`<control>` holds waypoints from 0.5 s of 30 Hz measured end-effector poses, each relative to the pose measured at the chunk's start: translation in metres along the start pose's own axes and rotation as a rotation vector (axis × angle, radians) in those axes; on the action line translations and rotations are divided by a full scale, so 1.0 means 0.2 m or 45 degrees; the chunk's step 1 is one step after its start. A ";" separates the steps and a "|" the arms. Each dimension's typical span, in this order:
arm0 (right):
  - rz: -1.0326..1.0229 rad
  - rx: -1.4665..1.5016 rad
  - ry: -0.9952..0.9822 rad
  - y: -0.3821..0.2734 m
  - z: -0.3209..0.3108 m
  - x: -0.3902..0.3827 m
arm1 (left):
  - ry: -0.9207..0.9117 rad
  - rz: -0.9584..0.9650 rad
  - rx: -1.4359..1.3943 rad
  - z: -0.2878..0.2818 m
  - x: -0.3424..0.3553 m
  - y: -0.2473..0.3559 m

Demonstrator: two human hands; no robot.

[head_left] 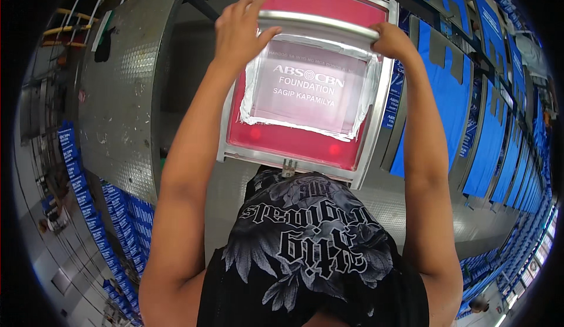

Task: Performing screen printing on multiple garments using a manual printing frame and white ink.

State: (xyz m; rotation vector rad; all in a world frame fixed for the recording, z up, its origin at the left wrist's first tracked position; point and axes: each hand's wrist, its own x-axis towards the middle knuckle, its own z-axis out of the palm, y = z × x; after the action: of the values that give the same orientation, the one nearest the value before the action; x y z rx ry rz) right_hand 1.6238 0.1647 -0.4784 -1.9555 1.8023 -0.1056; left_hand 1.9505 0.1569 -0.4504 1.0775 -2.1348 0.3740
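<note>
A screen printing frame point(376, 115) with a silver metal rim lies in front of me. Its mesh point(282, 142) is red around a paler window with white lettering, and white ink is smeared along the window's edges. Across the far part of the mesh lies a squeegee point(320, 23) with a long metallic handle. My right hand point(392, 40) has its fingers wrapped round the squeegee's right end. At the left end, my left hand point(239, 32) has its fingers stretched out and its thumb apart, with the handle's end between them.
Blue printed sheets with cut-outs point(435, 98) lie in a row along the table on the right. A grey metal table surface point(120, 92) extends to the left. Strips of blue printed pieces point(85, 200) hang at the lower left. Yellow rails point(73, 27) stand at the far left.
</note>
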 end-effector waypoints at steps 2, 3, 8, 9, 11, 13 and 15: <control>0.035 -0.015 -0.078 0.00 -0.07 0.05 | -0.304 -0.183 -0.133 -0.26 -0.21 0.15; 0.050 -0.024 -0.071 0.06 -0.03 0.07 | -0.995 -0.637 -0.356 -0.35 -0.39 0.24; 0.121 -0.167 -0.219 -0.03 0.05 0.15 | -1.948 -1.335 -1.232 -0.50 -1.36 0.63; 0.081 -0.323 -0.251 -0.08 0.05 0.14 | -1.656 -1.600 -1.545 -0.49 -1.52 0.70; 0.024 -0.283 -0.200 -0.13 0.06 0.16 | -1.657 -1.548 -1.622 -0.45 -1.53 0.71; -0.021 -0.238 -0.143 -0.18 0.09 0.19 | -1.673 -1.484 -1.696 -0.43 -1.52 0.72; -0.002 -0.248 0.042 -0.16 0.13 0.19 | -1.540 -1.463 -1.803 -0.48 -1.41 0.75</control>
State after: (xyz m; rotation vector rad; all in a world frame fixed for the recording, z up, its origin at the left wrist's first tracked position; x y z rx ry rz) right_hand 1.6682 0.1372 -0.4983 -2.0987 1.8943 0.0392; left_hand 1.9913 0.4655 -0.5721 1.3416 -1.3313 -2.3485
